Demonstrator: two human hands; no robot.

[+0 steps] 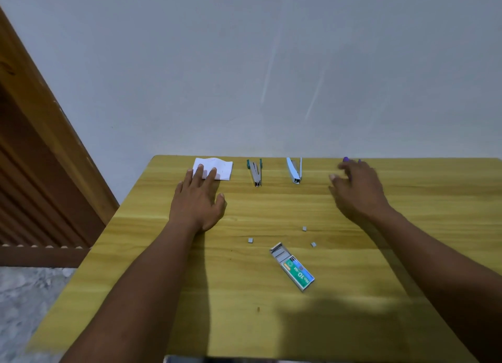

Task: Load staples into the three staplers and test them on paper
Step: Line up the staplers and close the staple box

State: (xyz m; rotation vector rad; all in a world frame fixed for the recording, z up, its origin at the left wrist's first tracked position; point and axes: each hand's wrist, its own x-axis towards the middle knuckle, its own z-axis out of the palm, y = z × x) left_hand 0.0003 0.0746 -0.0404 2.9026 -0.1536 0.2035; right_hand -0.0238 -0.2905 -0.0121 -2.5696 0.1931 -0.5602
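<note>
Your left grip (197, 199) lies flat and holds nothing, fingertips on the white paper sheet (221, 169) beyond the green cardboard staple box (294, 267). Your blurred right grip (358, 191) is at the purple stapler (345, 159), beyond-right of the box; I cannot tell whether it has hold. Loading looks barely begun, so grasp that stapler firmly.

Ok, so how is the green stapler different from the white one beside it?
The green stapler has green trim on a grey metal body; the white stapler is pale all over. The green stapler lies next to the paper, the white stapler nearer the right hand. Both lie swung open in a V at the table's far edge, narrow end toward the person.
</note>
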